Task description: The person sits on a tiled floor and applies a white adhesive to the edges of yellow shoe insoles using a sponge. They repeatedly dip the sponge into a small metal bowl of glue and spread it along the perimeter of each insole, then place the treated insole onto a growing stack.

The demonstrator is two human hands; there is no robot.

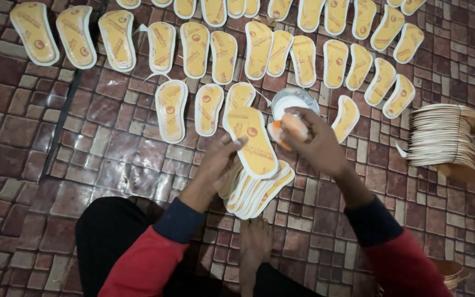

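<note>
Approx. halfway, judging by the layout. The left hand (221, 159) has its grip closed on the top yellow insole (251, 140), thumb on its upper face, and holds it tilted over the fanned pile of insoles (259, 190) beneath. The right hand (311, 143) grips a small orange sponge pad (287, 129) in closed fingers, pressed at the insole's right edge, just below the round white dish (292, 100), which looks to hold paste or glue, can't tell which.

Done so far: several rows of laid-out insoles (193, 49) lie face up on the floor, approx. three rows, spreading from the far left to the upper right, each apart from its neighbour or nearly touching. The nearest row stops beside the dish, w/ one more insole just right of it.

Left to do, as it seems: the fanned pile under the hands, several pieces deep, plus a tall bundled stack (443, 137) at the right, tied w/ a band and lying on its side. So a good share is unhandled.

Surface: a floor (56, 137) of small reddish-brown and grey paving blocks, worn and slightly glossy. No worktop; the person sits on the floor, a bare foot (255, 242) between the knees, red sleeves w/ dark cuffs. A dark strip runs diagonally at the left. Light is dim and warm; no walls visible, so can't tell if it's indoors or a yard.
</note>
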